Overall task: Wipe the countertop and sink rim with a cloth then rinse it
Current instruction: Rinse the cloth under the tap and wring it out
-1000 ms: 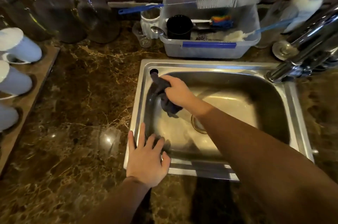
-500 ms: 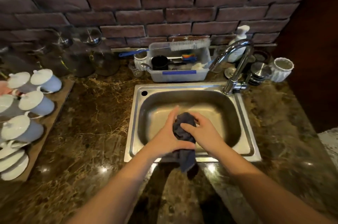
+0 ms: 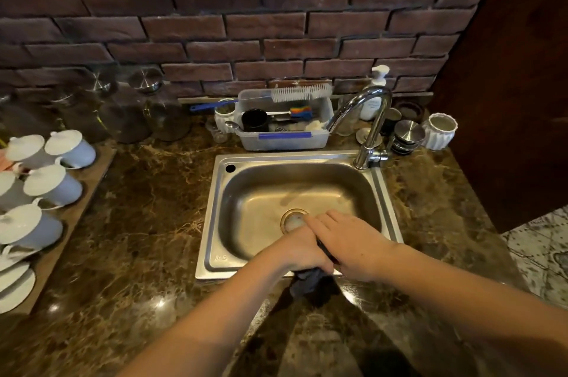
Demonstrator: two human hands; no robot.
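Observation:
A steel sink (image 3: 215,210) is set into the dark brown marble countertop (image 3: 138,223). Over its front rim, my left hand (image 3: 299,249) and my right hand (image 3: 350,243) are pressed together around a dark grey cloth (image 3: 307,283). Most of the cloth is hidden between my palms; a bunched end hangs down below them over the counter's front strip. The chrome tap (image 3: 368,118) stands at the sink's back right corner, and no water is visible running from it. The drain (image 3: 292,218) shows just beyond my fingers.
A clear plastic tub (image 3: 282,140) with brushes and a black cup sits behind the sink. White lidded cups (image 3: 52,183) lie on a wooden board at the left. Glass jars (image 3: 132,118) stand at the back left; a soap dispenser (image 3: 376,90), steel lids and a white ribbed pot (image 3: 439,130) at the back right.
My right hand left the sink's inner left wall with the cloth. Both hands met on it over the front rim and have now closed tighter, hiding most of it.

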